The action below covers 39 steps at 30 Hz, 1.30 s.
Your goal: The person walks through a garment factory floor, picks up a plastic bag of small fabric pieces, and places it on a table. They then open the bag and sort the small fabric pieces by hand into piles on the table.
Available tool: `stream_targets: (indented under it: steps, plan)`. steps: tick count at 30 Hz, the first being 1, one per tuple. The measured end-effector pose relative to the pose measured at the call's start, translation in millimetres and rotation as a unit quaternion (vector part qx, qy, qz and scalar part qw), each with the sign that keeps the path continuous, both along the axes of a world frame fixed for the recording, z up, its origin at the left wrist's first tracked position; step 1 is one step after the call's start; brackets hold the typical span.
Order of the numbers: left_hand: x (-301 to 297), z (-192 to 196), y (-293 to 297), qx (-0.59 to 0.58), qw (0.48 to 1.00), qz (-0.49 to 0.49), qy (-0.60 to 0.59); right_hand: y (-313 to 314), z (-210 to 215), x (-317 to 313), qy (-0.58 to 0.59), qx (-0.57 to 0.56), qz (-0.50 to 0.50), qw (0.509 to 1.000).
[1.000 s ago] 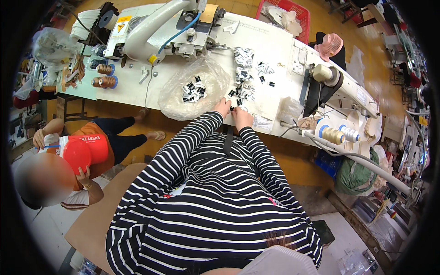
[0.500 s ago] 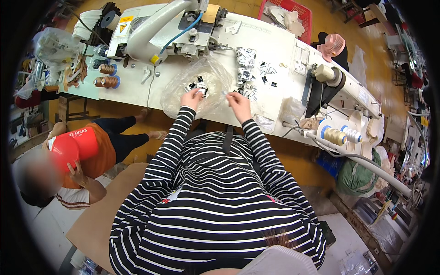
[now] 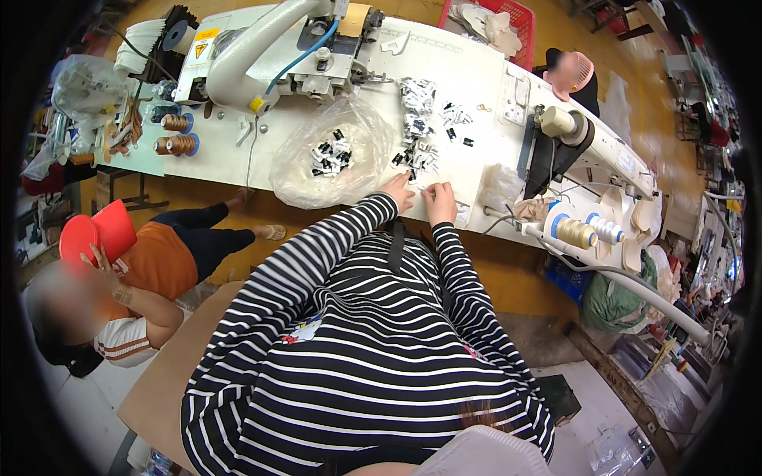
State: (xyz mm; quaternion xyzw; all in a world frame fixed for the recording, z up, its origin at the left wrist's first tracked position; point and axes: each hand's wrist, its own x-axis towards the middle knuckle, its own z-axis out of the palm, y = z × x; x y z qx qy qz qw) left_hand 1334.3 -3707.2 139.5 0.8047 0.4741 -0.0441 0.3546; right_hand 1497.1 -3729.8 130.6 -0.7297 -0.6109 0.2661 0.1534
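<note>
Hands are sitting together at the near edge of the white table (image 3: 476, 87), head view. Your left hand (image 3: 399, 189) is resting fingers-down on the table, touching the small black-and-white pieces (image 3: 418, 155) scattered just ahead of it. Your right hand (image 3: 439, 200) is lying just beside it, fingertips on the table near the same pieces. Can't tell whether either hand is pinching a piece; both are looking loosely curled, narrow. More pieces are lying inside the clear plastic bag (image 3: 329, 155), just left of your left hand. Sewing machine (image 3: 262, 47) is standing behind the bag. Thread cones (image 3: 176, 135) are sitting at the far left. Another person in an orange top (image 3: 159, 258) is sitting to your left, well apart.
</note>
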Motion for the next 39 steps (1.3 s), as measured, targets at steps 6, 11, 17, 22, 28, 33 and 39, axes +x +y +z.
stream_targets:
  steps: [6, 11, 17, 22, 28, 33, 39]
  plan:
    - [6, -11, -13, -0.02, 0.999, -0.007, 0.043, -9, 2, 23, 0.108, -0.023, -0.089, 0.99]
    - [-8, -13, -1, 0.035, 0.969, 0.158, -0.185, -4, 5, 21, 0.292, -0.056, -0.158, 0.942]
    - [-21, -18, -6, -0.123, 0.94, 0.242, -0.205, -2, 0, -23, 0.091, 0.125, 0.074, 0.985]
    - [-34, -18, -16, -0.176, 0.913, 0.294, -0.221, -1, -3, -29, 0.065, 0.143, 0.072, 0.985]
    - [-25, -7, -11, -0.325, 0.738, 0.44, -0.394, -7, 29, -28, 0.365, 0.049, -0.057, 0.928]
    - [-17, 9, 8, -0.395, 0.663, 0.434, -0.465, -4, 49, -39, 0.355, 0.1, -0.031, 0.929]
    - [-64, 43, 28, -0.332, 0.654, 0.492, -0.468, 0, 38, -27, 0.286, 0.055, -0.143, 0.946]
